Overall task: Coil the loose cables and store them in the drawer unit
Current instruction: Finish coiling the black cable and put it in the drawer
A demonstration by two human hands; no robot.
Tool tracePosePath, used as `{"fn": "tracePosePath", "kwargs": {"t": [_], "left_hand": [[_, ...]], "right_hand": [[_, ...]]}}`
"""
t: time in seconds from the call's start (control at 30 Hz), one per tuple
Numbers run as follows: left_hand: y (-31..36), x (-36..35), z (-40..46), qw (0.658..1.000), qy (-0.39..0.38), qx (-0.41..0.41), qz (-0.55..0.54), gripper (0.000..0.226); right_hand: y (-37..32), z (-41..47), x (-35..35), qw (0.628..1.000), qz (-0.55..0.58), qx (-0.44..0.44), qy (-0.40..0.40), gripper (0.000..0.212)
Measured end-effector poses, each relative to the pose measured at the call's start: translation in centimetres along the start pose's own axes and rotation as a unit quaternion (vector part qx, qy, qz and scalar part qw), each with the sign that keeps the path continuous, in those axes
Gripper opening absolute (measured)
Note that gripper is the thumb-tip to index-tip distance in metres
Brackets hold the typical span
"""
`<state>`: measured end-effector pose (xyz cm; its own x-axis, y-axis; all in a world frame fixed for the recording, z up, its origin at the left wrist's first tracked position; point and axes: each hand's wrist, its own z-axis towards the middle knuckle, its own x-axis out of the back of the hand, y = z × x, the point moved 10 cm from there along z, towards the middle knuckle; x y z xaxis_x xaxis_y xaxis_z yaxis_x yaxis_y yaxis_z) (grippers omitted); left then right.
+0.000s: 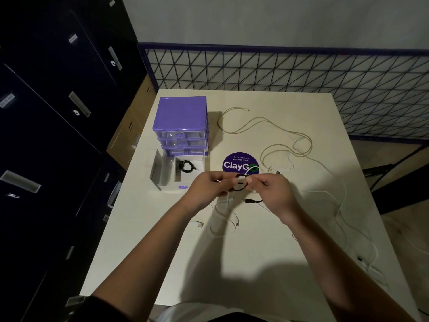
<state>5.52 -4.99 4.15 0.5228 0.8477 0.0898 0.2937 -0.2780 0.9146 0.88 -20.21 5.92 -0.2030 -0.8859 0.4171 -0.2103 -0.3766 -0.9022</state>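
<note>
1. Drawer unit (180,117) up-left of the grip, bottom drawer (185,180) pulled out just left of it, one black coil (186,167) already inside.
2. Loose pale cables (274,135) beyond and right of the grip: light, limp, tangle-prone.
3. Left hand (209,185) and right hand (271,189) both pinching a small black cable (240,182) coil between them; light, springy, best held across the loops; plug (248,201) dangling just below.

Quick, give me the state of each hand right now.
Left hand: closed, pinching the coiled black cable.
Right hand: closed, pinching the same black cable, whose plug end hangs loose below.
</note>
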Motion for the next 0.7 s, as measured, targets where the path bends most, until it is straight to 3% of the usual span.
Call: {"fn": "tracePosePath", "kwargs": {"t": [0.13,0.33,0.57,0.7], "left_hand": [[-0.2,0.2,-0.1,1.000,-0.005,0.008,0.005,0.015],[-0.6,1.3,0.0,0.997,0.051,0.009,-0.061,0.017],[-1.0,2.8,-0.1,0.988,0.106,0.013,-0.115,0.017],[-0.9,2.4,-0.3,0.988,0.092,0.012,-0.125,0.016]], "right_hand": [[-0.4,0.0,-0.5,0.999,-0.049,0.015,-0.008,0.016],[-0.1,-0.3,-1.4,0.995,0.095,-0.034,-0.021,0.015],[1.3,-1.1,-2.0,0.968,0.190,-0.095,-0.131,0.012],[1.7,-0.8,-1.9,0.966,0.209,-0.105,-0.109,0.017]]}}
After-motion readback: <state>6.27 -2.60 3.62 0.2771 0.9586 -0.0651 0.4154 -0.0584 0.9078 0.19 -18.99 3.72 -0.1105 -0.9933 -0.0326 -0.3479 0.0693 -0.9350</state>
